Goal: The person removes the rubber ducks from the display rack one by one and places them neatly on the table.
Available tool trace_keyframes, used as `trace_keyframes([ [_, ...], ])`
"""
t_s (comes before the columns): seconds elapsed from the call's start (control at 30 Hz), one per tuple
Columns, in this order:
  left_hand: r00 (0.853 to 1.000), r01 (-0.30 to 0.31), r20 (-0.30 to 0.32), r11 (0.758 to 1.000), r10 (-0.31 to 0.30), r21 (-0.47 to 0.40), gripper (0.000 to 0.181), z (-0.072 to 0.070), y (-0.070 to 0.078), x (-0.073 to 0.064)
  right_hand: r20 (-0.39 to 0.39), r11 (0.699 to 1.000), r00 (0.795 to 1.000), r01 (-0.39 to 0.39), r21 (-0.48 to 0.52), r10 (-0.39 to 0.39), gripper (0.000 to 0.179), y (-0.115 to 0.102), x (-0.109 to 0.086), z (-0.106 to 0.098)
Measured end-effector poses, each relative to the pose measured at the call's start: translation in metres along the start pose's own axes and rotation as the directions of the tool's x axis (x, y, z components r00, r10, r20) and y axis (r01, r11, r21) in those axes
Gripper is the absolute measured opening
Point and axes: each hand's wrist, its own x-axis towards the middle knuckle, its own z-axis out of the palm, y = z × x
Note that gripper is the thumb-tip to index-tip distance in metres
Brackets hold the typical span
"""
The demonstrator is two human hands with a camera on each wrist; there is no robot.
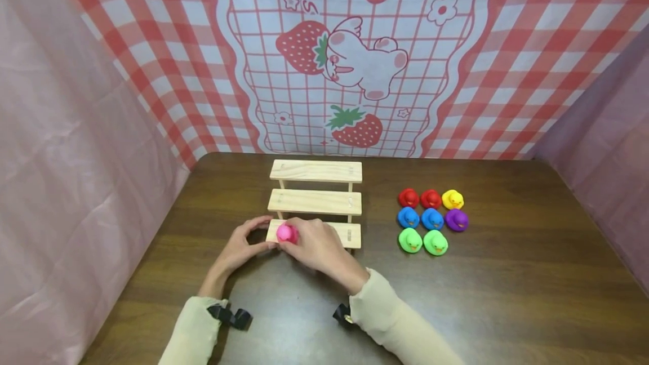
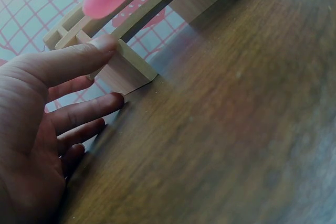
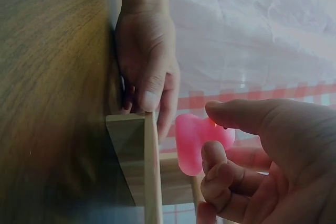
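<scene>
My right hand [image 1: 318, 245] pinches a pink rubber duck [image 1: 286, 234] between thumb and fingers, over the left part of the lowest step. In the right wrist view the duck [image 3: 190, 142] is upright, its base right at the board. The three-step wooden display rack [image 1: 314, 201] stands on the table. At the left end of its lowest step is my left hand [image 1: 237, 248], thumb at the front corner, index finger reaching towards the back. The left wrist view shows that thumb [image 2: 97, 47] against the wood, the other fingers loosely extended beside the end support.
Right of the rack, rubber ducks stand in rows on the brown table [image 1: 507, 286]: two red [image 1: 408, 198], one yellow [image 1: 453, 200], two blue [image 1: 432, 219], one purple [image 1: 457, 220] and two green [image 1: 410, 240]. A strawberry-print cloth [image 1: 324, 72] hangs behind, pink curtains at both sides.
</scene>
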Motion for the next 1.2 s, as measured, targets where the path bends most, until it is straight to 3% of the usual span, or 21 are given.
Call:
trace_keyframes([
  [0.47,1.0,0.007,-0.005,1.0,-0.007,0.003,0.058,0.0,-0.002,-0.001,-0.031,1.0,1.0,-0.001,-0.003,0.001,0.034,0.019,-0.023,-0.029],
  [1.0,1.0,0.01,-0.001,1.0,-0.01,0.007,0.057,0.0,-0.001,-0.001,-0.036,0.992,0.991,-0.125,-0.005,0.125,0.039,0.057,-0.053,-0.058],
  [1.2,1.0,0.015,0.0,1.0,-0.015,0.002,0.058,0.0,-0.001,-0.001,-0.065,0.992,0.99,-0.125,0.008,0.125,0.04,0.074,-0.063,-0.068],
])
